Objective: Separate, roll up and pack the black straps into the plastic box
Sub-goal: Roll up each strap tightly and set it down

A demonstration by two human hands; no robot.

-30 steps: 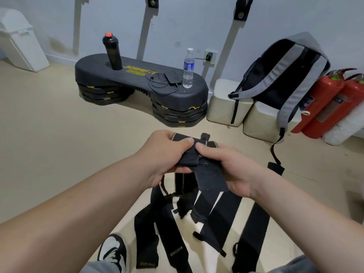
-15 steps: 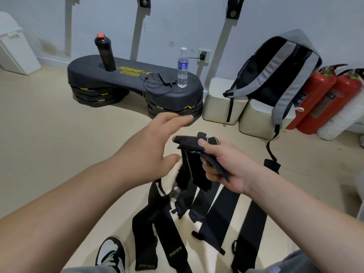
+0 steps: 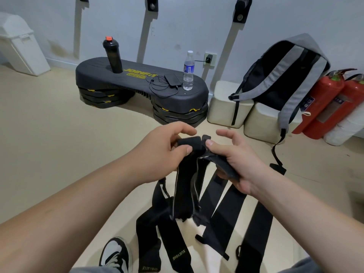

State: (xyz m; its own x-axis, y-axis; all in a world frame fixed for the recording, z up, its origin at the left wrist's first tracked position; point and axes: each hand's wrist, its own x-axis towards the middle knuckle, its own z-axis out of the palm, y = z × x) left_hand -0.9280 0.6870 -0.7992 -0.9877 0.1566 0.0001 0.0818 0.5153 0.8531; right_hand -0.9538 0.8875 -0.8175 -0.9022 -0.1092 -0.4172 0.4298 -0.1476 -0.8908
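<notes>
Straps (image 3: 186, 194) bunched between hands | left hand (image 3: 163, 152) pinches rolled end | right hand (image 3: 242, 164) — index lifted — seemingly grips tail

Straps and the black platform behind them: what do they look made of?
The straps: soft woven fabric, matte black; they hang limp, fold at the top and fray at the ends. The platform: probably moulded plastic or rubber, matte black with ribbed edges; the look alone does not settle which.
</notes>
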